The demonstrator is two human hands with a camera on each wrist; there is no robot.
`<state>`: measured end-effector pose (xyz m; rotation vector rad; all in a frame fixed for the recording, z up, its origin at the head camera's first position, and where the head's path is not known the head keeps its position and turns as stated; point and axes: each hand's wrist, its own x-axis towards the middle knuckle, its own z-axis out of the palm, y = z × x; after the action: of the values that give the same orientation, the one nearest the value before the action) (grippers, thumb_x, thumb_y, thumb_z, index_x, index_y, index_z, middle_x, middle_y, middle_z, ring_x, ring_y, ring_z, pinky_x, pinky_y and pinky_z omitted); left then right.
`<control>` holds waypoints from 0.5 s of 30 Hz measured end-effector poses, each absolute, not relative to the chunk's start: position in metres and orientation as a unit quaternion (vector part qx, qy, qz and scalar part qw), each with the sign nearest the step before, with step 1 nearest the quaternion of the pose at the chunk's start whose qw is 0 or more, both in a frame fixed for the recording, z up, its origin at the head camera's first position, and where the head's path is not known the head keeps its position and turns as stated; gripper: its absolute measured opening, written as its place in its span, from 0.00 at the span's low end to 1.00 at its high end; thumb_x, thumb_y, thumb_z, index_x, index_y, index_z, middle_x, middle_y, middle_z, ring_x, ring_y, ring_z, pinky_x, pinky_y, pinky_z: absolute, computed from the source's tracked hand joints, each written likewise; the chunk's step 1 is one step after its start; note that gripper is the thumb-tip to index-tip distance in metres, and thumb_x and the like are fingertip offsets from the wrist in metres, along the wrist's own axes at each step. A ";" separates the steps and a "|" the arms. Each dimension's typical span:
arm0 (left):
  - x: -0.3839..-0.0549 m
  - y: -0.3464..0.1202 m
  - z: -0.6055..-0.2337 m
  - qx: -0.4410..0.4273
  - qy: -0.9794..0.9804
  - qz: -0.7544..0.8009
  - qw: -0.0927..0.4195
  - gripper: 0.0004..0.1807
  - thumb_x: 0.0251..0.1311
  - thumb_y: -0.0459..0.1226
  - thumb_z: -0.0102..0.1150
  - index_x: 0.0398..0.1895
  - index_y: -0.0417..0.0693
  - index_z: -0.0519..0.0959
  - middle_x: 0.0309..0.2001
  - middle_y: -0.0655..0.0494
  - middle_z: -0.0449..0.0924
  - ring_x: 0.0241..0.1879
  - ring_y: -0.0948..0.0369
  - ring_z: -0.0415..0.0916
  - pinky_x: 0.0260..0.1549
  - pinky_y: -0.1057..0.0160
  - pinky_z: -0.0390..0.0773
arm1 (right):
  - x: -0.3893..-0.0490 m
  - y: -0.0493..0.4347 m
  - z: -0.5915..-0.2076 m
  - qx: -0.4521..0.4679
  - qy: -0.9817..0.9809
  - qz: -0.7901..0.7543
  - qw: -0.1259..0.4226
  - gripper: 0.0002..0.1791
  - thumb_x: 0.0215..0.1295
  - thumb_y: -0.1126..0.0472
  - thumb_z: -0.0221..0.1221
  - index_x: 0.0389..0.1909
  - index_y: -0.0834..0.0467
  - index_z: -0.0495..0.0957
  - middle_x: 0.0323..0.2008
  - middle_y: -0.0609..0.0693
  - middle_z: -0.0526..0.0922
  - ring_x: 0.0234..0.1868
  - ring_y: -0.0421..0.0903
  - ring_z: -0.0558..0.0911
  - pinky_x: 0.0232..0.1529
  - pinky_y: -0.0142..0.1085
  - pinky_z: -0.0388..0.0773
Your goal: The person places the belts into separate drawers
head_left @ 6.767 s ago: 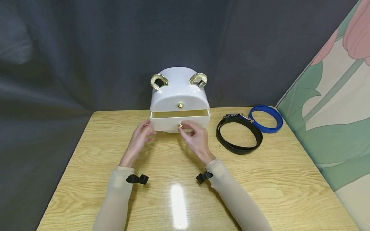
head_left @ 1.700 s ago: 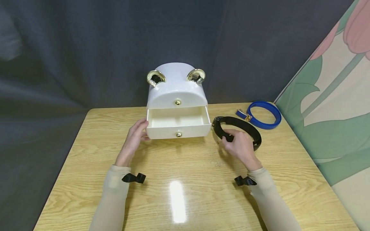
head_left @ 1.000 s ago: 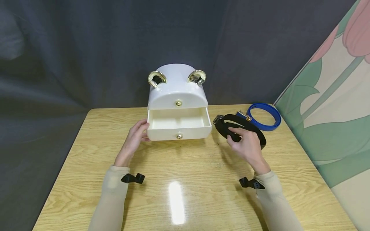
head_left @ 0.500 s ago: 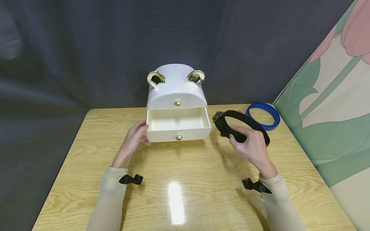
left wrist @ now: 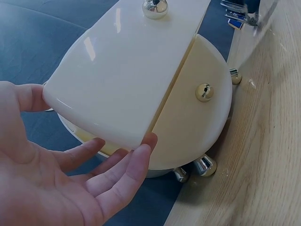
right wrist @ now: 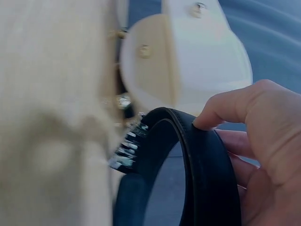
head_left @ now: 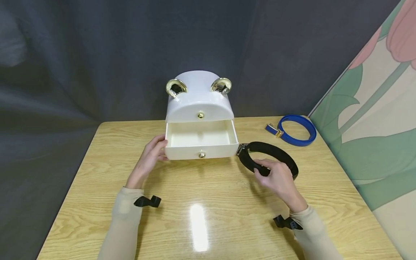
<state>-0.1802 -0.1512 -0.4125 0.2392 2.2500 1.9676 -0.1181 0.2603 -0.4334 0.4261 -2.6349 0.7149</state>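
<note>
A white cabinet (head_left: 199, 86) with gold ear-shaped rings stands at the back of the table, its lower drawer (head_left: 200, 152) pulled out and bare inside. My left hand (head_left: 148, 159) holds the drawer's left front corner; in the left wrist view, thumb and fingertips (left wrist: 140, 153) touch opposite edges of its side. To the right of the drawer, my right hand (head_left: 276, 178) pinches a coiled black belt (head_left: 276, 150) by its near side. The belt's metal buckle (head_left: 241, 148) is beside the drawer's right front corner. Whether the belt touches the table is unclear.
A coiled blue belt (head_left: 299, 141) with a gold buckle lies at the table's back right. The upper drawer (head_left: 191, 113) of the cabinet is shut. A dark curtain (head_left: 136, 61) hangs behind, and a floral panel (head_left: 373, 126) borders the right side.
The lower drawer has come further out since the oldest frame. My right hand has gone from its knob to the black belt, shifted the belt rightward, then nearer me, uncovering the blue belt's buckle.
</note>
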 end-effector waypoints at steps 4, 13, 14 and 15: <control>-0.179 -0.152 -0.410 0.082 0.745 0.657 0.074 0.29 0.76 0.49 0.41 0.72 0.42 0.62 0.58 0.38 0.72 0.45 0.52 0.81 0.47 0.41 0.78 | -0.115 0.259 -0.446 0.154 -0.945 0.244 0.157 0.15 0.55 0.62 0.68 0.45 0.58 0.87 0.36 0.56 0.87 0.09 0.26 0.50 0.08 0.26 0.54; -0.180 -0.152 -0.410 0.084 0.751 0.650 0.078 0.29 0.76 0.49 0.40 0.72 0.42 0.61 0.59 0.38 0.71 0.47 0.49 0.80 0.48 0.42 0.78 | -0.116 0.266 -0.449 0.135 -0.967 0.213 0.031 0.12 0.55 0.61 0.70 0.41 0.56 0.87 0.25 0.44 0.83 0.21 0.35 0.75 0.20 0.34 0.73; -0.180 -0.152 -0.410 0.085 0.751 0.650 0.078 0.29 0.76 0.49 0.40 0.72 0.42 0.61 0.59 0.38 0.71 0.47 0.49 0.80 0.47 0.42 0.78 | -0.117 0.268 -0.446 0.135 -0.967 0.215 0.010 0.11 0.56 0.60 0.70 0.41 0.56 0.87 0.28 0.43 0.85 0.25 0.37 0.78 0.24 0.35 0.76; -0.180 -0.152 -0.410 0.085 0.751 0.650 0.079 0.29 0.76 0.49 0.40 0.73 0.42 0.61 0.59 0.38 0.71 0.47 0.49 0.80 0.47 0.42 0.78 | -0.119 0.272 -0.443 0.136 -0.966 0.218 -0.008 0.11 0.57 0.59 0.69 0.41 0.56 0.87 0.29 0.43 0.85 0.28 0.38 0.80 0.28 0.36 0.78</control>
<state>-0.1802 -0.1516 -0.4103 0.2555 2.2478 1.9443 -0.1192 0.2718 -0.4431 0.4310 -3.0521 0.6894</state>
